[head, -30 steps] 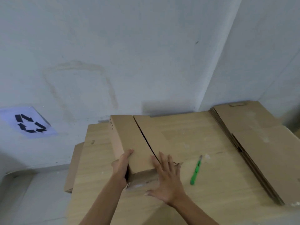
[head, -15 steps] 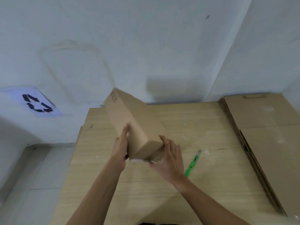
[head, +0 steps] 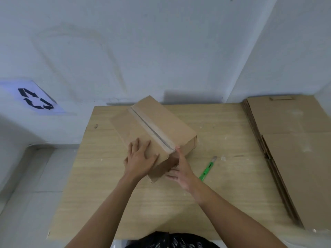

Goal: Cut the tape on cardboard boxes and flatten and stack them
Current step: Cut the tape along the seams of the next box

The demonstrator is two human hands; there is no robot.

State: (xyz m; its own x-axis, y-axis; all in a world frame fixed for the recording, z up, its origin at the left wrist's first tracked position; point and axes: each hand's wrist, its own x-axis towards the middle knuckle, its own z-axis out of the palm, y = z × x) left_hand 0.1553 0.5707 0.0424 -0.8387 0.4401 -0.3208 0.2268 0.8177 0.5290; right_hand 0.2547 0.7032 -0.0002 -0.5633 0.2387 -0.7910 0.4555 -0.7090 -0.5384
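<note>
Taped cardboard box (head: 172,126) sits skewed on the wooden table (head: 100,176), with the left hand (head: 141,158) flat on its near top corner, the right hand (head: 180,169) against its near end face, a green utility knife (head: 207,169) just right of it, and a flattened cardboard stack (head: 290,149) well right.

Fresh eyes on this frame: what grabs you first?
The taped cardboard box in the middle of the table, left hand flat on top, right hand against its near end. Next, the green cutter lying right of it, and the flattened cardboard stack along the right edge.
</note>
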